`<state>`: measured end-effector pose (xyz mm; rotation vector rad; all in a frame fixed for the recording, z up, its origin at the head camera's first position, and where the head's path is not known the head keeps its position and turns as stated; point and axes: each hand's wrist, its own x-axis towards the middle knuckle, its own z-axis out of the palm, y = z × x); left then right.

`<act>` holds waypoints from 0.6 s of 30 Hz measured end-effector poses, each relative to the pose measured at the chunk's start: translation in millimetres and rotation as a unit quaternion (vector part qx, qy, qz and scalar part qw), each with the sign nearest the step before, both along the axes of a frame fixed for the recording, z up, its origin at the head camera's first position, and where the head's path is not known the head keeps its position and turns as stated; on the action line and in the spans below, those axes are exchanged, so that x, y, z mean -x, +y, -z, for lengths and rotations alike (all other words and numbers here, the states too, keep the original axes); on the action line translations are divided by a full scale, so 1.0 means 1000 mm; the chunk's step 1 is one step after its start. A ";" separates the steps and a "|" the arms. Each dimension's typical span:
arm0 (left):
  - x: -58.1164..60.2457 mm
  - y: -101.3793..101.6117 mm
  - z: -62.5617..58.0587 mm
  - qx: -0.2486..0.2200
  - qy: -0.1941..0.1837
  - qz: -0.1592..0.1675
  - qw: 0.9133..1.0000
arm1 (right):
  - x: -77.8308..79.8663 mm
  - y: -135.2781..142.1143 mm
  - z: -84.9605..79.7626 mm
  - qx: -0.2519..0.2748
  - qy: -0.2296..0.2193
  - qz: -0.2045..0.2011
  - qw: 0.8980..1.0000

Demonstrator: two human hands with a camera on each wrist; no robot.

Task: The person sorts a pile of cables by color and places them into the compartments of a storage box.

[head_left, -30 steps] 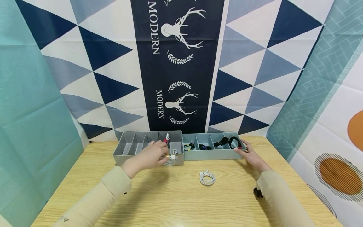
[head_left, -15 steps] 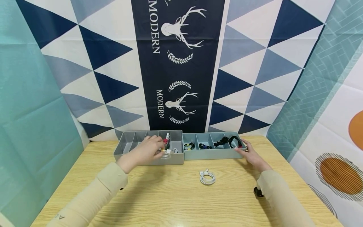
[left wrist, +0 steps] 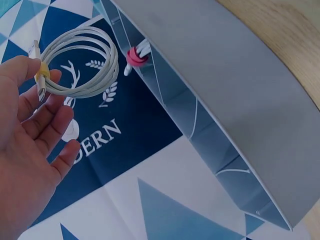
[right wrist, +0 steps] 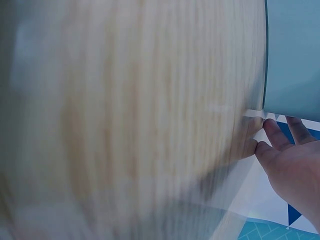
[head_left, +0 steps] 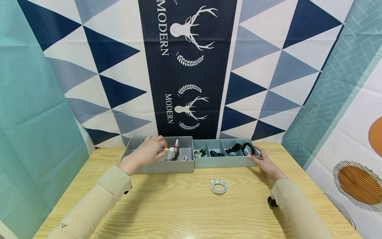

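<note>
In the head view my left hand is above the grey divided box, pinching a coiled white cable by its yellow tie between thumb and forefinger. In the left wrist view the cable's plugs stick out beside the thumb, and the other fingers are spread loosely. My right hand rests at the right end of the pale blue divided box, its thumb at the front corner. The right wrist view shows that hand's fingers extended near the box end. Another coiled white cable lies on the table.
White cables with a red tie stand in one grey compartment, and a small white cable lies in the rightmost one. Bundled black cables fill compartments of the blue box. A patterned cloth hangs behind both boxes.
My left hand has moved left and slightly back over the grey box, carrying the coiled cable with it. My right hand stays at the blue box's end.
</note>
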<state>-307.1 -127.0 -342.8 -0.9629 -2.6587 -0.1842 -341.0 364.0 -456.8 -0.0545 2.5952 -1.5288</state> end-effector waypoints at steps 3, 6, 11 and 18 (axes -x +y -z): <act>0.003 -0.003 -0.002 -0.005 -0.004 -0.002 1.000 | -0.003 -0.002 -0.005 0.005 -0.002 -0.004 1.000; 0.005 -0.006 -0.004 -0.011 -0.001 -0.003 1.000 | -0.011 -0.008 -0.014 0.013 -0.002 -0.006 1.000; 0.009 -0.010 -0.003 -0.014 0.001 -0.014 1.000 | -0.023 -0.016 -0.026 0.012 -0.001 -0.007 1.000; 0.016 -0.016 0.000 -0.021 0.012 -0.023 0.999 | -0.001 0.000 0.000 -0.006 0.012 -0.003 1.000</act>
